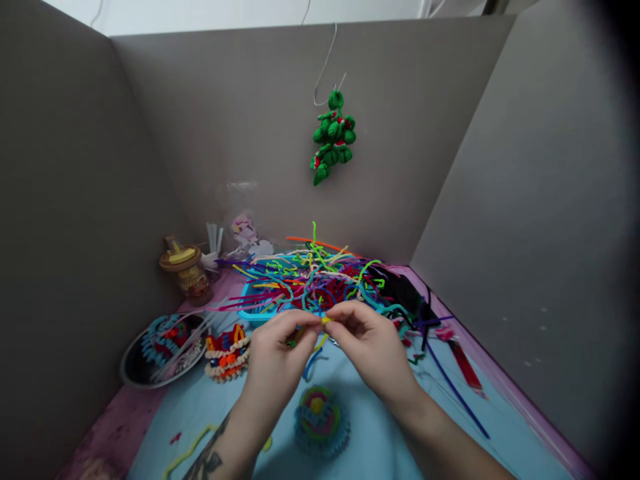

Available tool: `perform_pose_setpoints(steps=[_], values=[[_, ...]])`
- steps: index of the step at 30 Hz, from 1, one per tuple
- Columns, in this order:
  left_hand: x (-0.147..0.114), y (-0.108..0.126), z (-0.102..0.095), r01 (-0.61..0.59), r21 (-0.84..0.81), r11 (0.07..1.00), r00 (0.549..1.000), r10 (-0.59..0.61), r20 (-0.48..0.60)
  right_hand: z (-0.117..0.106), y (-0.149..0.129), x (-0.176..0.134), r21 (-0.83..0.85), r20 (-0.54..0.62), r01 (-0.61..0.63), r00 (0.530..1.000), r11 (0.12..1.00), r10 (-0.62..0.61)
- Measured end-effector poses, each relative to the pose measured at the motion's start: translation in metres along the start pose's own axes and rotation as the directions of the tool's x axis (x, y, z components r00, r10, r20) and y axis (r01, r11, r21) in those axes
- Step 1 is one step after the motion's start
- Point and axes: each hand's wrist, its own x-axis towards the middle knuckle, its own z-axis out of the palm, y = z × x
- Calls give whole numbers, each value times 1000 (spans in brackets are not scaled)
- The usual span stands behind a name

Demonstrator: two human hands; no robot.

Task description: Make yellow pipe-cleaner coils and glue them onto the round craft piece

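My left hand (pixel 287 343) and my right hand (pixel 367 340) meet above the middle of the table, thumbs and forefingers pinched. Between the fingertips shows a small piece of yellow pipe cleaner (pixel 326 320), held by both hands. Just below the fingers hang a yellow and a blue strand (pixel 314 363); whether they join the held piece I cannot tell. On the light blue cloth beneath my hands sits a round coiled pipe-cleaner piece (pixel 323 423) in blue, green, pink and yellow. An orange, red and cream pipe-cleaner piece (pixel 227 357) stands left of my left hand.
Behind my hands, a blue tray (pixel 247 315) overflows with colourful pipe cleaners (pixel 320 277). A metal bowl (pixel 131 373) and a lidded cup (pixel 190 277) stand left. Green decorations (pixel 334 130) hang from a wire on the grey partition (pixel 225 113). A red strip (pixel 465 367) lies right.
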Motion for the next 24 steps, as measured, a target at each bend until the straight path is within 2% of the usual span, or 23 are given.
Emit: perform_pose_setpoints(steps=[8,11,13,15,19,24], values=[[-4,1,-1,-22,77,997,1000,23,-10,1,3,-2,-91,4,39,999,995,-39],[-2,2,-1,44,61,997,999,-42,-30,-1,2,-2,-174,-12,189,981,967,-194],[-1,3,-2,78,37,996,996,-77,-38,-2,2,-2,-236,-14,316,944,919,-328],[0,4,-3,94,18,995,994,-93,-51,-3,2,-3,-279,-3,383,917,881,-400],[0,5,-4,88,8,996,994,-87,-66,-3,2,-4,-291,-6,375,919,880,-394],[-1,7,-4,28,45,999,995,-24,-97,-1,-1,-3,-172,-20,274,959,946,-281]])
